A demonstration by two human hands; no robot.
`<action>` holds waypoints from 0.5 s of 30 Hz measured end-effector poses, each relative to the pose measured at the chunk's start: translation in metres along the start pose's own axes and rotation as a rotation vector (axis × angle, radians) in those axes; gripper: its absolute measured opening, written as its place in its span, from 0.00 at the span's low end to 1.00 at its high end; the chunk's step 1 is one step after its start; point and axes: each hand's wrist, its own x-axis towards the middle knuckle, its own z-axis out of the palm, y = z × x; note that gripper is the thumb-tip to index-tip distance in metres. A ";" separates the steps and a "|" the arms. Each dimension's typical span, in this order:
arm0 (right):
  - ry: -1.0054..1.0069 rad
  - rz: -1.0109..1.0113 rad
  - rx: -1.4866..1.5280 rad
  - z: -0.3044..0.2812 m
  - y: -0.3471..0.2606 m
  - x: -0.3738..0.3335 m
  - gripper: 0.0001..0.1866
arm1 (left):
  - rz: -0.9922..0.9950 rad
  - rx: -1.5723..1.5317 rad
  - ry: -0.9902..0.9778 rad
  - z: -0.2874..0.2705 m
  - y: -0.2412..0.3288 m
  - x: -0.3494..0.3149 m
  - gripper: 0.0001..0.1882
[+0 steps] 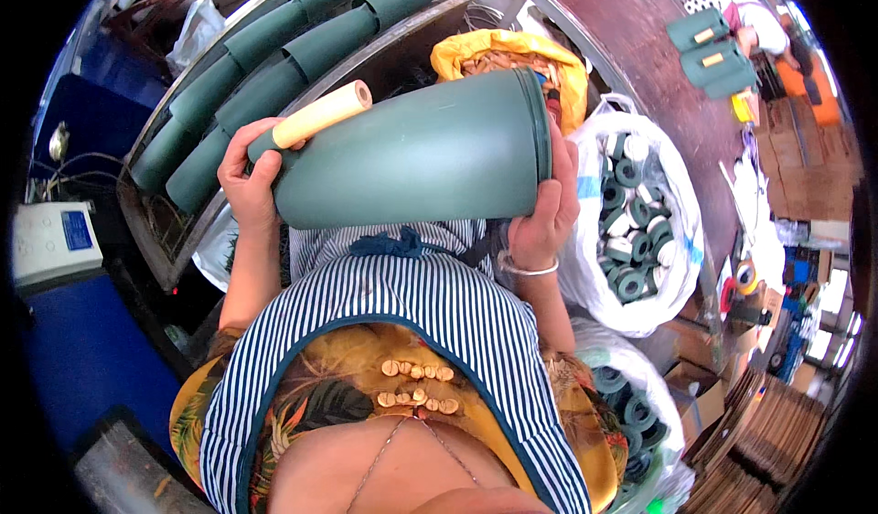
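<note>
Both my hands hold a large green plastic container, a smooth tapered cylinder lying on its side in front of my apron. My left hand is closed around its narrower left end, by a green stub at the end of a pale wooden cylinder. That wooden piece lies along the container's upper left side and has a small hole in its right end. My right hand grips the wider, rimmed right end, with the thumb on the near side and the other fingers partly hidden behind. The container's inside does not show.
A metal-edged bin at left holds rows of nested green shells. Beyond the container is a yellow sack of wooden pieces. White bags of green rings stand at right. Across the table, a person is near two green containers.
</note>
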 end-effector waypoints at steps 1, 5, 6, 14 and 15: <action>0.050 -0.016 0.026 0.003 0.003 0.002 0.29 | 0.007 0.050 0.015 0.002 0.003 0.003 0.17; 0.159 -0.099 0.099 0.001 0.006 0.005 0.29 | -0.099 -0.071 -0.054 0.020 -0.001 0.023 0.19; 0.145 -0.101 0.082 -0.003 0.004 0.004 0.29 | -0.156 -0.172 -0.097 0.023 -0.002 0.028 0.20; -0.056 -0.628 0.234 -0.022 -0.007 0.028 0.28 | -1.232 -0.622 -0.302 0.039 -0.031 0.081 0.19; -0.090 -0.645 0.233 -0.020 -0.003 0.031 0.28 | -1.323 -0.514 -0.166 0.049 -0.025 0.081 0.20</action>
